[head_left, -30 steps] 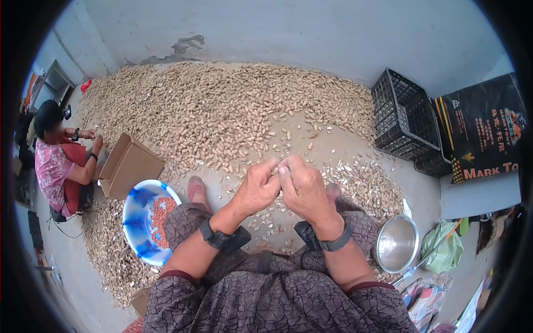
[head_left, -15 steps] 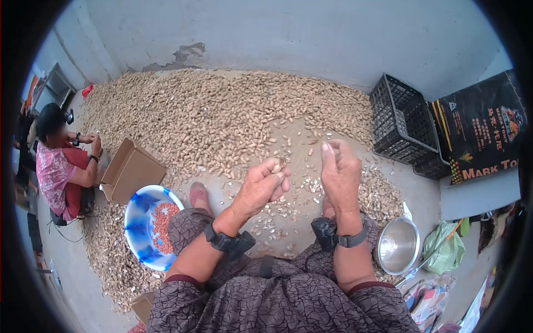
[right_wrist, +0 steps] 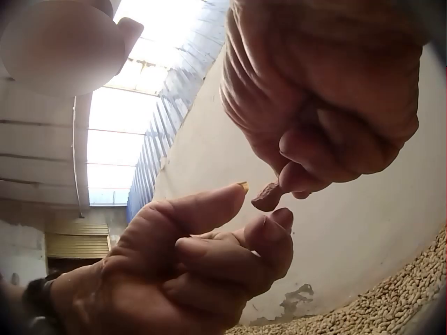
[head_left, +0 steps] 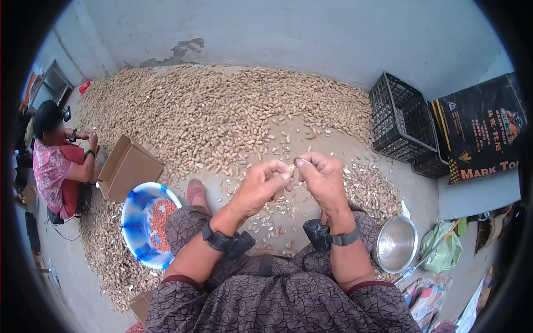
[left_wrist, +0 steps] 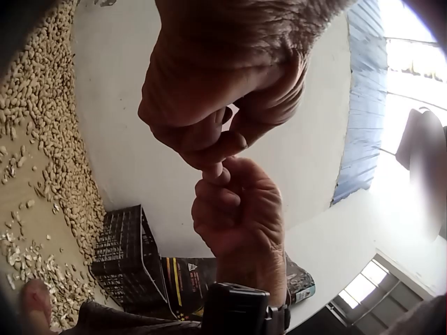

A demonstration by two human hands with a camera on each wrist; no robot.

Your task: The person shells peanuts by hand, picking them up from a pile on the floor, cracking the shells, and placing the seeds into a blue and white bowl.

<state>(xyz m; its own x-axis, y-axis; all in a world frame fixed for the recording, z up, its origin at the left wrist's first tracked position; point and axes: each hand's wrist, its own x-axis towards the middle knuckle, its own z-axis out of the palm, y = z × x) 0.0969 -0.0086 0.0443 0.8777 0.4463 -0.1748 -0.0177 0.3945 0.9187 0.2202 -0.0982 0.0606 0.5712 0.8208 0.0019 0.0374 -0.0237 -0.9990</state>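
Fingertips of both hands meet around a small peanut (head_left: 291,168) in the head view, above the littered floor. The left hand (head_left: 258,186), fingers curled, has its thumb and forefinger at the pale shell. From the other side the right hand (head_left: 325,183) pinches a small brown end of it between thumb and forefinger. In the right wrist view, the brown piece (right_wrist: 265,197) sticks out of the right hand (right_wrist: 328,112), beside the thumb and fingertips of the left hand (right_wrist: 209,258). In the left wrist view the fingers hide most of it.
A large peanut pile (head_left: 222,105) lies along the wall. Left are a blue-and-white basin (head_left: 132,222) with reddish kernels, a cardboard box (head_left: 130,169) and a seated person (head_left: 53,166). Right are black crates (head_left: 402,119), a metal bowl (head_left: 397,244), a green bag (head_left: 441,247) and shells.
The hands were together, then parted with a nut in the left hand and the right hand off to the right. Now the right hand has come back to the left fingertips and pinches.
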